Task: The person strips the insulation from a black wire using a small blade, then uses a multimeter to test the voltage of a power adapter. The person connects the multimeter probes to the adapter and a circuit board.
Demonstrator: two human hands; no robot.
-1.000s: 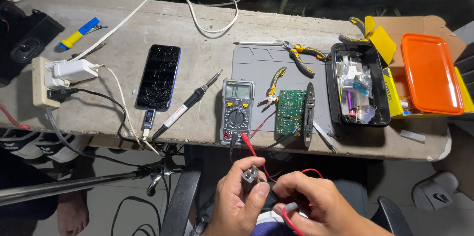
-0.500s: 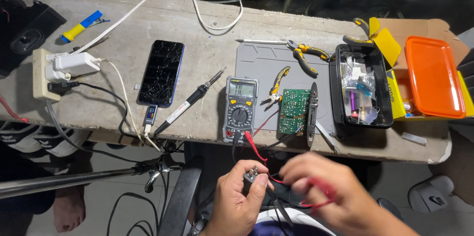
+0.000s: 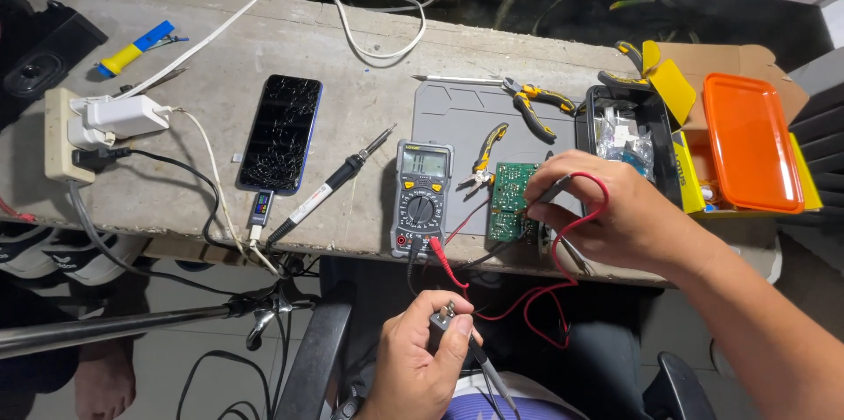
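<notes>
The left hand (image 3: 422, 358) is below the bench (image 3: 352, 103) edge, its fingers closed around a small grey plug (image 3: 442, 321). The right hand (image 3: 615, 213) pinches a red-leaded probe (image 3: 552, 192) and holds its tip on the green circuit board (image 3: 508, 203), which lies on the grey mat (image 3: 466, 116) just right of the multimeter (image 3: 422, 198).

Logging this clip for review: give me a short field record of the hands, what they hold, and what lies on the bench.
left hand: holds a small grey part with metal prongs
right hand: holds a red-wired probe at the green circuit board
meter: on the bench, red and black leads plugged in
bench: cracked phone, soldering iron, pliers, grey mat
</notes>
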